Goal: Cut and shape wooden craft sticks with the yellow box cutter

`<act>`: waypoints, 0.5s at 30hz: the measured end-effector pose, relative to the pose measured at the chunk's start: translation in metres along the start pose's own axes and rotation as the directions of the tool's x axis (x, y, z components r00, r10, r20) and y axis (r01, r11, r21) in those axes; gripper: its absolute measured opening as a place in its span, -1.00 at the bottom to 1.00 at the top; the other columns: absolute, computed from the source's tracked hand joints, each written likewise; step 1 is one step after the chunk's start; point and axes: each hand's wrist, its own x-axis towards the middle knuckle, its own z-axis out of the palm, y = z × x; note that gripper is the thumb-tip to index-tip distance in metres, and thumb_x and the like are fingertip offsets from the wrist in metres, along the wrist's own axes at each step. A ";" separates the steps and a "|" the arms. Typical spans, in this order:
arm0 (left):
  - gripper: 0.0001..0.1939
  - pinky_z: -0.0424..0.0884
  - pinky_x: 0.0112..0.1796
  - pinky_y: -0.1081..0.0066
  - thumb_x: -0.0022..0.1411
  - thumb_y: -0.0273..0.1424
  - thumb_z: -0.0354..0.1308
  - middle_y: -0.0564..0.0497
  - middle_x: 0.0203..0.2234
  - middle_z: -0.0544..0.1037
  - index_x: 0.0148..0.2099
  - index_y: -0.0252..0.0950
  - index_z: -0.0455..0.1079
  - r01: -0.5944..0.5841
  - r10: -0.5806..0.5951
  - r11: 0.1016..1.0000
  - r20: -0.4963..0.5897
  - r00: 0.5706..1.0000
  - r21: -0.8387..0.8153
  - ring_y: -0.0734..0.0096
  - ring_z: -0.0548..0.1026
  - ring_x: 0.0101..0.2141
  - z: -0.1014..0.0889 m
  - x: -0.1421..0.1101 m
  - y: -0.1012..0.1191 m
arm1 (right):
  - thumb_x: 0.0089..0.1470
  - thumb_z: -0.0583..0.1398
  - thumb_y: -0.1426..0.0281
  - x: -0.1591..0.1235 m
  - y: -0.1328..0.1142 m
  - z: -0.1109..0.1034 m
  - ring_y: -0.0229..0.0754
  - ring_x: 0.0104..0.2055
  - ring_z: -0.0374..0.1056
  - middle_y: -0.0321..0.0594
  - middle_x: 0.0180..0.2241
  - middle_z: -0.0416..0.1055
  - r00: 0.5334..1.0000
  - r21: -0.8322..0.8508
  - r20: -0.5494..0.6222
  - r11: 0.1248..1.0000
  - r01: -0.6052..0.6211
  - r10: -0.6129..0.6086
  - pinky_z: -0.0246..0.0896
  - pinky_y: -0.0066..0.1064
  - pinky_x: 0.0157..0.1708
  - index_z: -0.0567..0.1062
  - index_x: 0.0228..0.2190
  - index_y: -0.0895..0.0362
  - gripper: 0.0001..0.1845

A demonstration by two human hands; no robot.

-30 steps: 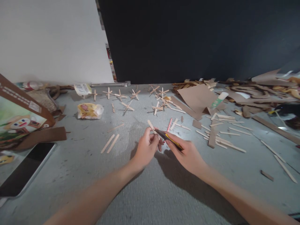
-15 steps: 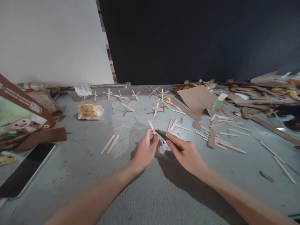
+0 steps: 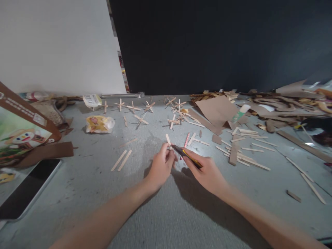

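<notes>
My left hand pinches a wooden craft stick, its upper end standing out past the fingertips. In my right hand is a black and yellow utility knife, with its tip against or right beside the stick; exact contact is too small to tell. A red-and-white striped straw lies just beyond the knife. Two loose craft sticks rest side by side left of my left hand. Farther back stand several star-shaped joined sticks.
Many loose craft sticks and brown cardboard lie on the right, with a glue stick. On the left are a phone, a printed box and a yellow wrapped packet. A dark panel rises behind.
The knife tip has shifted slightly left along the craft stick, and the stick has tilted a little more upright. Both hands keep their grip.
</notes>
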 end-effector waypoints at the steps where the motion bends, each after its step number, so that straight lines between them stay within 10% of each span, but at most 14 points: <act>1: -0.77 0.31 -0.41 0.42 0.46 -0.15 0.02 0.13 -0.49 0.48 -0.05 -0.20 0.29 -0.001 0.001 1.000 -0.002 1.000 0.027 0.46 0.40 -0.53 0.000 0.000 0.000 | 0.33 0.13 0.12 0.000 0.000 0.000 -0.18 -0.47 0.37 -0.12 -0.26 0.68 1.000 -0.002 0.005 1.000 0.001 -0.001 0.34 -0.38 -0.45 0.65 0.16 0.19 -0.41; 15: -0.79 0.21 -0.39 0.44 0.48 -0.32 -0.05 0.15 -0.51 0.43 0.03 -0.23 0.33 0.008 -0.024 0.970 0.062 0.998 0.241 0.46 0.33 -0.52 -0.007 0.001 0.000 | 0.37 0.11 0.19 0.008 -0.001 -0.009 -0.17 -0.32 0.39 -0.20 -0.27 0.62 0.989 0.131 0.143 0.991 0.022 -0.041 0.30 -0.39 -0.28 0.68 0.02 0.17 -0.54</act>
